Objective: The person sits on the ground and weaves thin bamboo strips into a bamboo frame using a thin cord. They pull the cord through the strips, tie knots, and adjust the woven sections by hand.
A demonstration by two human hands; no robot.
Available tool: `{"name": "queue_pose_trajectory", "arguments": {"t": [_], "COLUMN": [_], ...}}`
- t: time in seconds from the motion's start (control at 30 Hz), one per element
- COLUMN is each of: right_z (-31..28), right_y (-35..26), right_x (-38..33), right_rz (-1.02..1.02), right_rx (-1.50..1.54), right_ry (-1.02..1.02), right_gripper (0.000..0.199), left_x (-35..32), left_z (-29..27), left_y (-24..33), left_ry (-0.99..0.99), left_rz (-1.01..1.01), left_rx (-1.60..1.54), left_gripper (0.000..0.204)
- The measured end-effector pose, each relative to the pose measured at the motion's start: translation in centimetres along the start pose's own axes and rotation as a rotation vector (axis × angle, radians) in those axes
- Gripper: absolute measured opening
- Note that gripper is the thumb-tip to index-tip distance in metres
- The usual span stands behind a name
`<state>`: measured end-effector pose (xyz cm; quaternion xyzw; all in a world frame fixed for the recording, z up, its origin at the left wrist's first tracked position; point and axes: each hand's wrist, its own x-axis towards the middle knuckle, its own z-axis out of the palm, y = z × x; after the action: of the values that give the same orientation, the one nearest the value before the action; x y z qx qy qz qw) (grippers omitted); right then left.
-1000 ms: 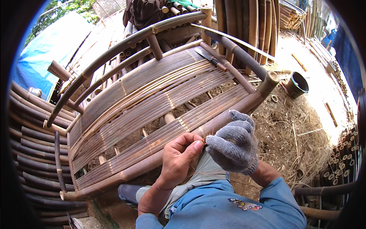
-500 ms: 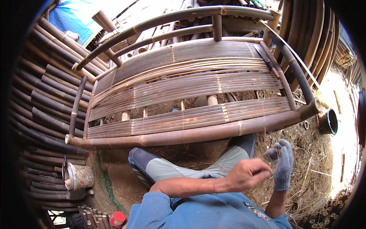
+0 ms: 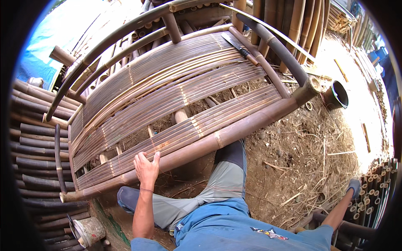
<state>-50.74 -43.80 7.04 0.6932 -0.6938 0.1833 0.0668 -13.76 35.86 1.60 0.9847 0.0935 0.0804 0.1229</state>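
On the front rail of the bamboo bench (image 3: 176,96) I rest my left hand (image 3: 146,167), fingers spread over the pole. My gloved right hand (image 3: 354,187) hangs far right; its fingers I cannot tell.

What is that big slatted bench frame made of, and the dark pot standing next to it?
The bench frame looks like bare, unpainted bamboo: round brown poles with node rings, seat of split strips. The pot seems dark plastic or metal; too small to tell.
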Motion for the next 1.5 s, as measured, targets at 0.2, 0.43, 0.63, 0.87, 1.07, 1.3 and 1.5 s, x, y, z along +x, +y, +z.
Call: {"name": "queue_pose_trajectory", "arguments": {"t": [0.2, 0.43, 0.63, 0.87, 1.07, 1.3, 1.5], "right_z": [1.6, -9.5, -13.2, -14.6, -12.7, -9.3, -10.7], "right_y": [-21.7, -39.8, -46.4, -51.2, -51.6, -46.2, -43.9], "right_x": [-26.3, -60.2, -63.2, -63.6, -66.8, -68.7, -73.5], "right_rz": [-1.011, -0.351, -1.449, -0.751, -2.03, -1.983, -2.225], "right_rx": [0.797, 0.665, 0.876, 1.543, 0.205, 0.183, 0.587], "right_ry": [-0.203, -2.538, -1.639, -2.697, -0.624, -0.974, -0.674], "right_gripper": [0.03, 0.051, 0.034, 0.034, 0.043, 0.03, 0.014], "left_x": [-0.3, -8.5, -5.6, 9.5, 11.4, 12.1, 12.1], "left_z": [3.2, -5.0, -6.9, 1.8, 3.9, 3.7, 4.2], "left_y": [1.0, 9.0, 4.6, -8.8, -10.7, -10.8, -10.6], "left_ry": [-0.175, -0.32, -0.263, -0.26, -0.482, -0.583, -0.552], "left_rz": [-0.013, 0.259, 0.656, 0.182, 0.15, 0.123, 0.095], "left_rx": [-0.075, -0.513, -0.615, -0.235, -0.281, -0.357, -0.376], "left_gripper": [0.034, 0.021, 0.023, 0.036, 0.039, 0.04, 0.037]}}
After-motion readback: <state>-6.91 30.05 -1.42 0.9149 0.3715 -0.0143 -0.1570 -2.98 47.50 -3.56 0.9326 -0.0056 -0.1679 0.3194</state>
